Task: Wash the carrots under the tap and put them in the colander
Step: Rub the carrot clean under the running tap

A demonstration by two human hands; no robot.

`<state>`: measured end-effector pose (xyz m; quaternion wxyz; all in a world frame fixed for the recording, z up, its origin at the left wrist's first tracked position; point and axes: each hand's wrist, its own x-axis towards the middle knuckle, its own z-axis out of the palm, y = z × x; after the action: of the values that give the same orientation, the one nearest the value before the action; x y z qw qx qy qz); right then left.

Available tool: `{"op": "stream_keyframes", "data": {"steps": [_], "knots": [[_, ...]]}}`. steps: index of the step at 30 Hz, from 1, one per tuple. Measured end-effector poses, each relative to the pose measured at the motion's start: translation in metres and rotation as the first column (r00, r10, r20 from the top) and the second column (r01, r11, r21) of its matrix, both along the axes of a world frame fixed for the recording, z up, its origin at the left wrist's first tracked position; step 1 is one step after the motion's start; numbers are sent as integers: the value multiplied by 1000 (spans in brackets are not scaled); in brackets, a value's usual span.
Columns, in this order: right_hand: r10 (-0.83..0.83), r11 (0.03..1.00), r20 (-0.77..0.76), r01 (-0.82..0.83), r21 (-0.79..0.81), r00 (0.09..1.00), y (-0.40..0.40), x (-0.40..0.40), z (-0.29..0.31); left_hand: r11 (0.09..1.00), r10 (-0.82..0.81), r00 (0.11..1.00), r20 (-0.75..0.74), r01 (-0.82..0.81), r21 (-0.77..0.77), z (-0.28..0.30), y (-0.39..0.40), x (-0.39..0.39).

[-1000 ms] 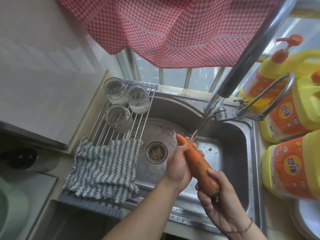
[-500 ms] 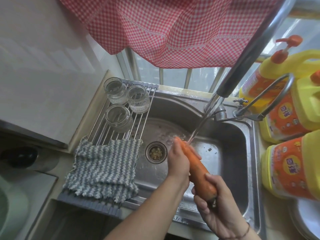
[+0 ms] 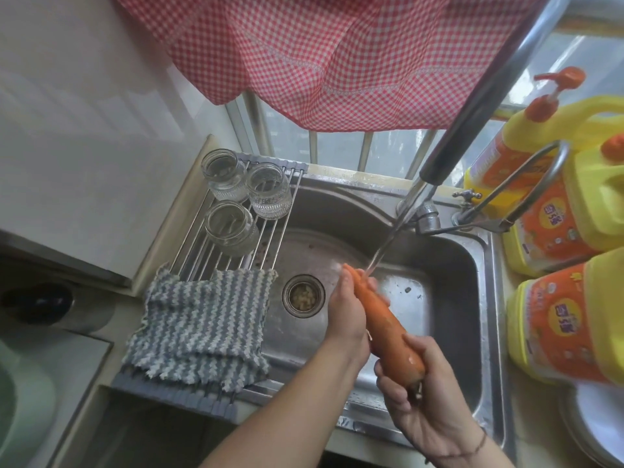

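Head view. A carrot (image 3: 383,324) is held slantwise over the stainless steel sink (image 3: 449,265), its narrow tip uppermost and met by the stream of water (image 3: 383,248) falling from the tap (image 3: 479,106). The thick lower end is gripped by the right hand (image 3: 422,396), fingers curled round it; a thin cord is seen at that wrist. The upper part is enclosed by the left hand (image 3: 347,319), whose fingertips appear on the far side of the carrot (the palm is hidden from the camera). The drain strainer (image 3: 303,295), holding small scraps, lies in the sink floor just left of the hands. A roll-up drying rack (image 3: 270,231) spans the left part of the sink; three glass jars (image 3: 229,228) are stood on it, and a grey-and-white striped cloth (image 3: 202,325) is laid over its near end. Yellow detergent bottles (image 3: 557,319) with orange labels are ranged on the worktop (image 3: 537,417) to the right of the sink. A red checked curtain (image 3: 320,52) is hung above, before the window
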<state>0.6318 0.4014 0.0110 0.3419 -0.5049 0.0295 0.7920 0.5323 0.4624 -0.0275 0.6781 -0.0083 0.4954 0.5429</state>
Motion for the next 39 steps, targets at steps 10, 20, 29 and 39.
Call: {"op": "stream_keyframes", "data": {"steps": [10,20,29,39], "knots": [[-25,999,-214,17,-38,977,6,11,3,963,-138,980,-147,167,213,0,-6,-2],[400,856,524,-511,80,752,8,28,-8,959,-217,941,-261,255,122,-3,-18,-11],[278,650,647,-634,418,711,60,-9,-22,929,-343,923,-176,362,84,9,-21,-24],[123,703,669,-540,462,733,62,-29,-25,964,-261,925,-275,265,-23,-5,-14,-19]]}}
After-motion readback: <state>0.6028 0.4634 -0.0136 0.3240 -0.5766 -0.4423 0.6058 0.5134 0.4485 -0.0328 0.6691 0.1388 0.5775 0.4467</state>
